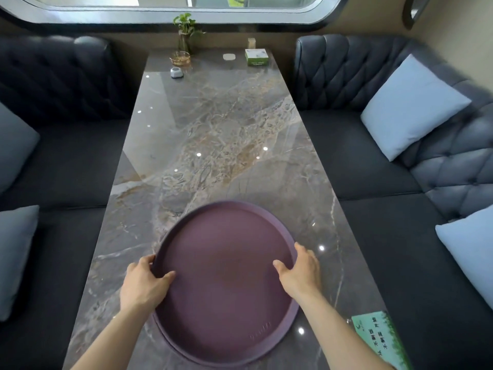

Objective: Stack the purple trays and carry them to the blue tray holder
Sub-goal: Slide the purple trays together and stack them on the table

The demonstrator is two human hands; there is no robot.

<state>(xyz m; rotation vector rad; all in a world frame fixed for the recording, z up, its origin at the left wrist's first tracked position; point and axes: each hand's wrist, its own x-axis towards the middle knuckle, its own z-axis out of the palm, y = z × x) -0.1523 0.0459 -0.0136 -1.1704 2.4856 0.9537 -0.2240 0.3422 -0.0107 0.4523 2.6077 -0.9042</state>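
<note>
Soft window daylight, ceiling-light glints on glossy table [213, 134], edges warped, blurred

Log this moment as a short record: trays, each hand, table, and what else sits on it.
trays: round purple trays, stacked, a second rim showing under the top one at the near edge
left hand: gripping the left rim, thumb inside
right hand: gripping the right rim, thumb inside
table: long marble top between dark sofas
far end: plant, green box, gold wire dish
near right corner: green card
blue tray holder: not in view
</note>
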